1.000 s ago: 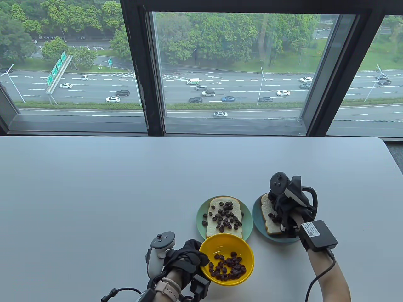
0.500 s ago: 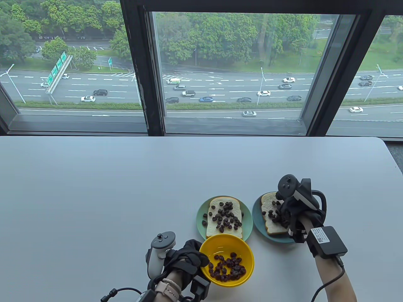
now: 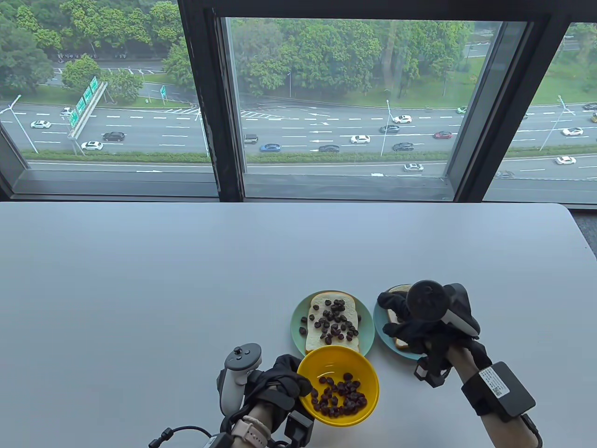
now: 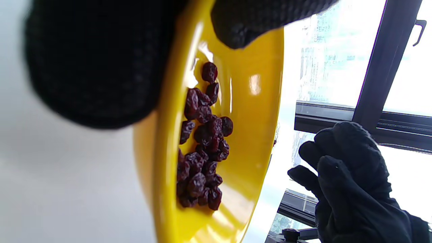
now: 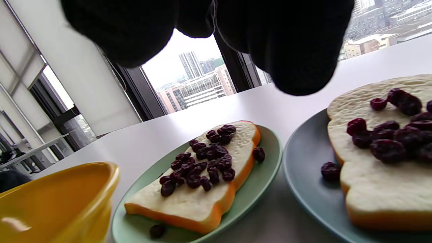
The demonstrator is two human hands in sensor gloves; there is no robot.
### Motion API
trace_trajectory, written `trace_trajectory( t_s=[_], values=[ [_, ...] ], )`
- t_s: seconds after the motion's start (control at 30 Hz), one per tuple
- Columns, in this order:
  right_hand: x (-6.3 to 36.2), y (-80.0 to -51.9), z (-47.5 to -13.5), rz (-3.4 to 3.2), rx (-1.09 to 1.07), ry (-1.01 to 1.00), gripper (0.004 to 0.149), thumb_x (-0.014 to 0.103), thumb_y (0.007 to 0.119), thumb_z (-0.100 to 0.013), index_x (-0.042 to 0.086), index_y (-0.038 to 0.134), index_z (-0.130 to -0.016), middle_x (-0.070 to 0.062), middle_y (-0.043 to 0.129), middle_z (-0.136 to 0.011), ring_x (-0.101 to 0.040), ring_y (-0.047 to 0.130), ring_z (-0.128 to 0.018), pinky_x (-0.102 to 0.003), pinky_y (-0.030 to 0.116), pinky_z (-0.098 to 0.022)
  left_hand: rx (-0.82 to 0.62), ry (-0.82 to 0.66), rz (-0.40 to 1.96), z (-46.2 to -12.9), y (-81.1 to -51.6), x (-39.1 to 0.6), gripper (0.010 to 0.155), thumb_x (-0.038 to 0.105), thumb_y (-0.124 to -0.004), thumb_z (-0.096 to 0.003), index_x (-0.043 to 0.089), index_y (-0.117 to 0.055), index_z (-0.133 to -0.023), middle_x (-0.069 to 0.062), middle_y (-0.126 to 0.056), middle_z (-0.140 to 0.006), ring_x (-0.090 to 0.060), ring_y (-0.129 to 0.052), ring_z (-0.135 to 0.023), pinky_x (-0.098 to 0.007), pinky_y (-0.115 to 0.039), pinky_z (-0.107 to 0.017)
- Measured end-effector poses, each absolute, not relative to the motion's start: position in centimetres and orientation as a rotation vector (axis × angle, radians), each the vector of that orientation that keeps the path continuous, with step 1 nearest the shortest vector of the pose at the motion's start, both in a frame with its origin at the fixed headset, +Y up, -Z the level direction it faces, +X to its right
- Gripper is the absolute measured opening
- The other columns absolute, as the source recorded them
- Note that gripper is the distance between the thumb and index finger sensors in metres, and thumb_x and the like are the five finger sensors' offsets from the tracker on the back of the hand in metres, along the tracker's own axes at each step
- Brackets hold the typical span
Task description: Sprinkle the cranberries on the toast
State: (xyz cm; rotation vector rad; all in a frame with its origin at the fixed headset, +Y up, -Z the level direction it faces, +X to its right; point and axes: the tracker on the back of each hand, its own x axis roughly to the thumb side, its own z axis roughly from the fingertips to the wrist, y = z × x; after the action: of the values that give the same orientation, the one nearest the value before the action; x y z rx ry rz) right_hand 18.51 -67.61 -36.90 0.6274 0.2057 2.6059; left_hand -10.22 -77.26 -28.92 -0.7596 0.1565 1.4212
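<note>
My left hand [image 3: 289, 380] grips the left rim of a yellow bowl [image 3: 336, 361] holding dried cranberries [image 3: 338, 396]; in the left wrist view the thumb sits inside the rim [image 4: 243, 27]. A toast slice [image 3: 317, 344] covered with cranberries lies on a green plate [image 3: 295, 326]. My right hand [image 3: 395, 311] hovers palm down, fingers spread, over a second toast slice [image 3: 392, 318] on a blue plate [image 3: 406, 353], hiding most of it. The right wrist view shows cranberries [image 5: 388, 141] on that toast [image 5: 378, 189]. I see nothing held in the right hand.
The plates and bowl cluster near the front of the white table [image 3: 186, 280]. A window frame [image 3: 224, 140] runs behind the table's far edge. One loose cranberry lies on the blue plate [image 5: 330, 170] beside the toast.
My right hand has turned palm down and drawn toward the front and left over the right toast, fingers spreading. The left hand and bowl have barely moved.
</note>
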Motion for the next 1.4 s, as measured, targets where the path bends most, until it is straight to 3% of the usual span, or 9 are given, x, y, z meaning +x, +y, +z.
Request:
trace_trajectory(
  t_s=[0.27,0.4,0.53,0.67,0.8,0.97,1.1,1.4],
  values=[
    [10.7,-69.0,-31.2,2.634,1.124,0.578,0.079,0.043,0.08,-0.033,0.025,0.04,-0.099,-0.018,0.046,-0.098,-0.041,0.07,-0.083,-0.032,0.085,-0.051,-0.72,0.145,1.45,-28.7,-76.6,-10.1,0.058,0.018,-0.077,-0.04,0.019,-0.046,-0.089,-0.021,-0.064,-0.069,-0.037,-0.08,-0.038,-0.034,-0.099,-0.011],
    [9.2,-70.4,-30.4,2.68,1.171,0.657,0.086,0.045,0.08,-0.032,0.026,0.029,-0.099,-0.023,0.034,-0.1,-0.047,0.061,-0.085,-0.031,0.078,-0.055,-0.681,0.163,1.463,-28.6,-76.5,-10.1,0.058,0.017,-0.078,-0.0392,0.017,-0.047,-0.089,-0.022,-0.064,-0.068,-0.038,-0.08,-0.037,-0.035,-0.099,-0.01],
    [7.5,-71.7,-30.1,2.651,1.146,0.724,0.082,0.042,0.079,-0.034,0.028,0.031,-0.099,-0.021,0.034,-0.1,-0.047,0.054,-0.085,-0.034,0.076,-0.054,-0.687,0.186,1.461,-28.2,-76.6,-10.0,0.059,0.016,-0.078,-0.0378,0.017,-0.047,-0.088,-0.023,-0.063,-0.067,-0.039,-0.078,-0.036,-0.037,-0.098,-0.008],
    [6.2,-72.2,-29.5,2.808,1.183,0.627,0.071,0.039,0.079,-0.032,0.027,0.046,-0.094,-0.013,0.04,-0.098,-0.04,0.057,-0.084,-0.03,0.079,-0.051,-0.688,0.198,1.447,-28.1,-76.7,-9.8,0.059,0.015,-0.078,-0.0378,0.017,-0.047,-0.088,-0.023,-0.063,-0.067,-0.04,-0.078,-0.036,-0.037,-0.098,-0.008],
    [5.6,-71.6,-28.6,2.905,1.233,0.408,0.058,0.034,0.082,-0.027,0.027,0.064,-0.082,-0.008,0.061,-0.089,-0.032,0.077,-0.071,-0.026,0.091,-0.037,-0.72,0.177,1.479,-27.9,-76.8,-9.3,0.059,0.015,-0.078,-0.0376,0.017,-0.047,-0.088,-0.024,-0.063,-0.067,-0.04,-0.078,-0.035,-0.038,-0.097,-0.007],
    [6.0,-71.3,-28.0,2.948,1.241,0.238,0.042,0.028,0.083,-0.03,0.031,0.073,-0.071,0.001,0.071,-0.082,-0.025,0.088,-0.06,-0.02,0.097,-0.024,-0.71,0.16,1.484,-27.9,-76.7,-9.1,0.06,0.015,-0.078,-0.0379,0.017,-0.047,-0.088,-0.023,-0.062,-0.068,-0.04,-0.077,-0.036,-0.038,-0.098,-0.008],
    [6.5,-71.8,-27.9,2.904,1.24,0.184,0.04,0.028,0.086,-0.027,0.032,0.078,-0.066,0.002,0.079,-0.074,-0.023,0.092,-0.048,-0.015,0.098,-0.014,-0.722,0.162,1.46,-28.0,-77.0,-9.1,0.06,0.015,-0.078,-0.0383,0.017,-0.046,-0.089,-0.023,-0.062,-0.068,-0.04,-0.077,-0.037,-0.038,-0.098,-0.009],
    [8.4,-70.4,-28.6,2.758,1.179,0.158,0.038,0.028,0.089,-0.024,0.033,0.081,-0.061,0.003,0.084,-0.067,-0.02,0.096,-0.044,-0.011,0.098,-0.012,-0.76,0.149,1.46,-28.2,-77.5,-8.9,0.059,0.017,-0.077,-0.0396,0.019,-0.045,-0.089,-0.022,-0.064,-0.069,-0.038,-0.08,-0.038,-0.035,-0.098,-0.01]
  ],
)
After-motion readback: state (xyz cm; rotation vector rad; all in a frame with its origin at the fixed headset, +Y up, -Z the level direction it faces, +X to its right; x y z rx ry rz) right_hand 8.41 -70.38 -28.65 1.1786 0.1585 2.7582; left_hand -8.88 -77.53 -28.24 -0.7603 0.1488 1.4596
